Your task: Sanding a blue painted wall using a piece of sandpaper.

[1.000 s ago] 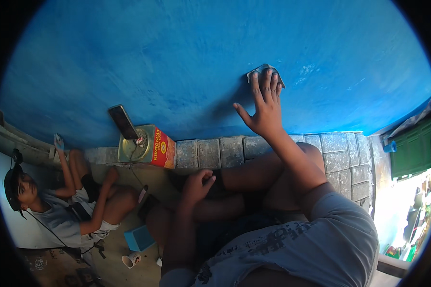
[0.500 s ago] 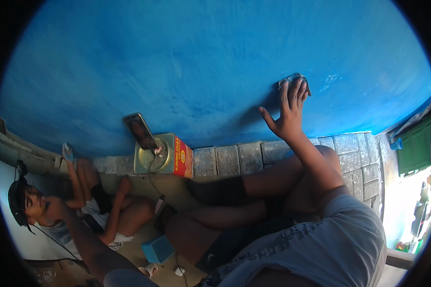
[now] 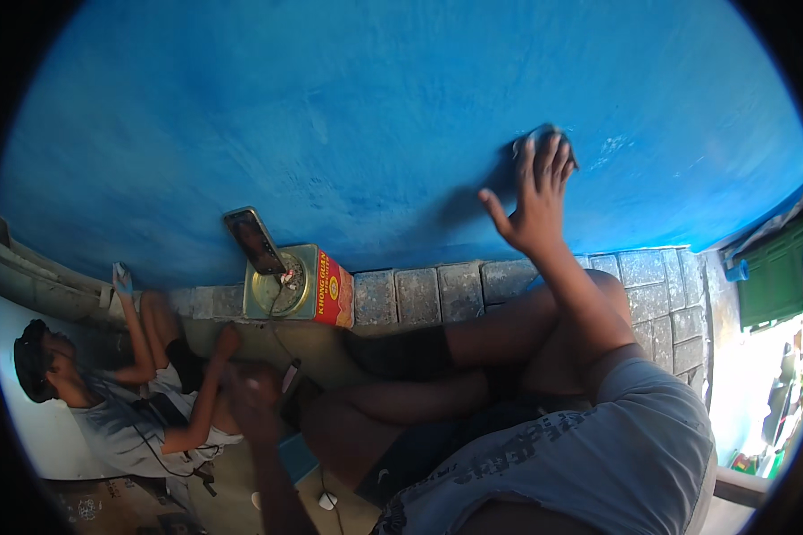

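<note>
My right hand (image 3: 537, 198) lies against the blue wall (image 3: 357, 116), its fingers stretched over a small dark sheet, seemingly sandpaper (image 3: 572, 160), and its thumb spread to the left. The fingers cover most of the sheet, pressing it to the plaster. Pale scuff marks show on the wall just right of it. Low on the left, my left hand (image 3: 248, 403) hangs in the air, smeared by motion, in front of a co-worker's legs. Its fingers cannot be made out, nor whether they hold anything.
A square red and gold tin (image 3: 336, 290) stands by the wall, with a phone (image 3: 253, 241) propped upright on it. A co-worker (image 3: 120, 428) sits at left, one hand on the wall with a pale piece. Grey paving blocks (image 3: 419, 294) run along the wall; a blue box (image 3: 296, 457) sits below.
My left hand has dropped down and to the right, away from in front of the co-worker's head. My right hand has shifted slightly left and up with the sheet. The co-worker's head has turned.
</note>
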Demonstrator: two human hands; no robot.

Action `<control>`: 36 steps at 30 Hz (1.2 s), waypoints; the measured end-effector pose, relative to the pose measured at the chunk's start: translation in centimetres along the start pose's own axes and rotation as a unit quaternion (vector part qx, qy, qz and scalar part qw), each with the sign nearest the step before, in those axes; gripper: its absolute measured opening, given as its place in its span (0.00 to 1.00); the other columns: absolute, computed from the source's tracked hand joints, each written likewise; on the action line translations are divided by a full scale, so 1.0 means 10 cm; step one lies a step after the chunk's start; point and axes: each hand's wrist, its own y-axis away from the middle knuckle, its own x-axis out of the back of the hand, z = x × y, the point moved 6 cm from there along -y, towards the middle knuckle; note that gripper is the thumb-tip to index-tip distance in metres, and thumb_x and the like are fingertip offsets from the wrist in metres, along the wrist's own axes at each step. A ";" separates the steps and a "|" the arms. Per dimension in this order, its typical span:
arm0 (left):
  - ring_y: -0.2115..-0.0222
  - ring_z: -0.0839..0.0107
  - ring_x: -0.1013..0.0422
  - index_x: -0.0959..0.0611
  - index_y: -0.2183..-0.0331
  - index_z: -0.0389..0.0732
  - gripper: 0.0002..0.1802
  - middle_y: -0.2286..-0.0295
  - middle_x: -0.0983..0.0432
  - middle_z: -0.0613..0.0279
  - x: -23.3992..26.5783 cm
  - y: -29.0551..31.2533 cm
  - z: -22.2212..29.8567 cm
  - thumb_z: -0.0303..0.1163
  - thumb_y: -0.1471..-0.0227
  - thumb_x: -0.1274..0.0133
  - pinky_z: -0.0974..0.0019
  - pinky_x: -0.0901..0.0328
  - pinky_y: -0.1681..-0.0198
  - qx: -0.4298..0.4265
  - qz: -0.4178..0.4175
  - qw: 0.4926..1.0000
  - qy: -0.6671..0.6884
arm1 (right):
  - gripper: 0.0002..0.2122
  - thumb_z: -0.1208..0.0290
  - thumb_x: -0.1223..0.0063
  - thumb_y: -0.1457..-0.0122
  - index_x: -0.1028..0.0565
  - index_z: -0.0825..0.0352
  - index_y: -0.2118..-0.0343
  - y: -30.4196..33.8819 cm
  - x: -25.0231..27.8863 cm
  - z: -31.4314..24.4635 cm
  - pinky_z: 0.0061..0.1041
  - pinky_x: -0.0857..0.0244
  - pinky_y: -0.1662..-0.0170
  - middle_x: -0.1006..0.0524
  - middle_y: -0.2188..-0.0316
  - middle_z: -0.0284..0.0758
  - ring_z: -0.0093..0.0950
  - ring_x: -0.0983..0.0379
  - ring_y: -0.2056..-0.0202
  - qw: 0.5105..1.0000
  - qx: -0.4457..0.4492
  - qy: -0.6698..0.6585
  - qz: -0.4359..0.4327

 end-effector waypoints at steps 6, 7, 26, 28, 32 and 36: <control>0.37 0.44 0.49 0.36 0.41 0.28 0.31 0.41 0.42 0.36 -0.25 1.08 0.38 0.41 0.37 0.57 0.53 0.54 0.35 0.085 -0.048 0.995 -0.011 | 0.39 0.51 0.45 0.44 0.47 0.64 0.33 -0.46 0.42 0.05 0.58 0.65 0.36 0.57 0.33 0.56 0.57 0.65 0.33 0.997 -0.013 -0.031 0.067; 0.37 0.44 0.49 0.36 0.41 0.28 0.32 0.41 0.42 0.36 -0.25 1.14 0.40 0.42 0.38 0.57 0.53 0.54 0.35 0.098 -0.043 0.994 -0.010 | 0.39 0.52 0.45 0.44 0.47 0.65 0.34 -0.36 0.31 0.02 0.59 0.66 0.37 0.57 0.33 0.56 0.58 0.65 0.33 0.997 -0.010 -0.049 0.059; 0.55 0.46 0.28 0.17 0.59 0.36 0.28 0.60 0.22 0.42 -0.91 0.76 0.55 0.53 0.45 0.51 0.53 0.36 0.49 0.119 -0.183 0.972 -0.092 | 0.35 0.54 0.46 0.42 0.44 0.62 0.34 0.63 -0.41 -0.05 0.55 0.65 0.35 0.56 0.33 0.56 0.56 0.62 0.33 0.977 -0.025 -0.174 -0.118; 0.56 0.45 0.27 0.17 0.60 0.36 0.28 0.61 0.22 0.42 -0.85 0.81 0.45 0.53 0.45 0.50 0.53 0.36 0.50 0.115 -0.165 0.975 -0.096 | 0.35 0.54 0.46 0.42 0.43 0.61 0.34 0.25 -0.17 -0.11 0.55 0.64 0.35 0.55 0.33 0.55 0.55 0.62 0.33 0.982 -0.029 -0.179 -0.058; 0.58 0.46 0.26 0.17 0.62 0.35 0.26 0.63 0.22 0.42 -0.75 0.84 0.56 0.51 0.46 0.48 0.54 0.35 0.51 0.102 -0.121 0.987 -0.021 | 0.34 0.54 0.45 0.43 0.42 0.60 0.35 -0.28 0.30 0.04 0.54 0.64 0.36 0.54 0.33 0.54 0.55 0.60 0.33 0.987 -0.055 -0.141 0.053; 0.59 0.47 0.26 0.16 0.62 0.36 0.25 0.63 0.22 0.43 -0.79 0.75 0.64 0.50 0.46 0.48 0.54 0.35 0.52 0.118 -0.122 0.985 -0.022 | 0.35 0.53 0.47 0.42 0.44 0.62 0.34 0.27 -0.19 -0.10 0.53 0.59 0.36 0.51 0.34 0.53 0.53 0.55 0.34 0.989 -0.023 -0.144 -0.034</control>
